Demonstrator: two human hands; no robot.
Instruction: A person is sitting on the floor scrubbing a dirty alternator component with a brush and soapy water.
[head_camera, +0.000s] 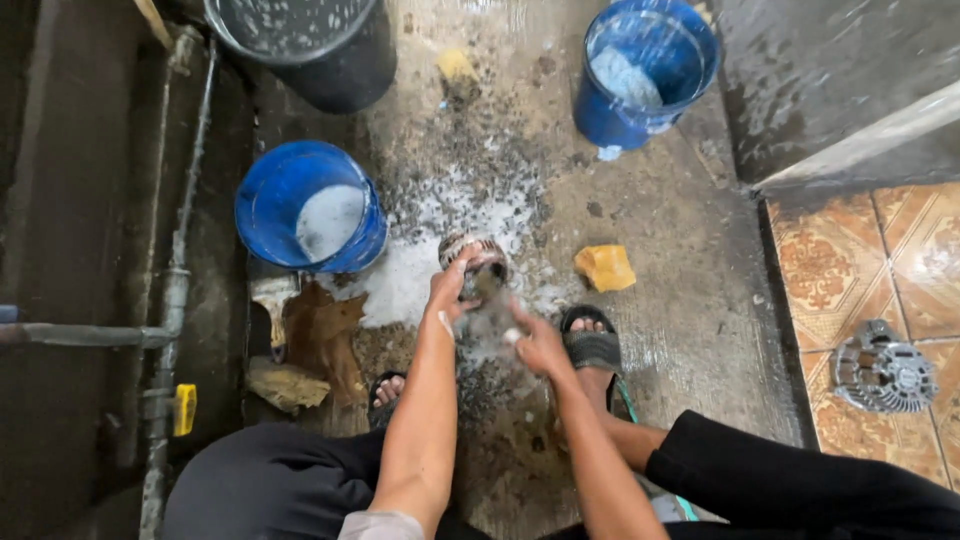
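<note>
My left hand (450, 292) grips a round ribbed metal part (474, 256) that rests on the wet concrete floor amid white soap foam. Just below it, my right hand (536, 346) is blurred and closed around something small against the part; I cannot tell what it is. Both hands are wet and soapy. My feet in dark sandals (592, 345) flank the hands.
A blue bucket (300, 200) of soapy water stands to the left, another blue bucket (645, 70) at the back right, a dark tub (310, 40) at the back. A yellow sponge (604, 267) lies right of the part. A metal housing (882, 372) sits on the tiled floor at right. Pipes (165, 300) run along the left.
</note>
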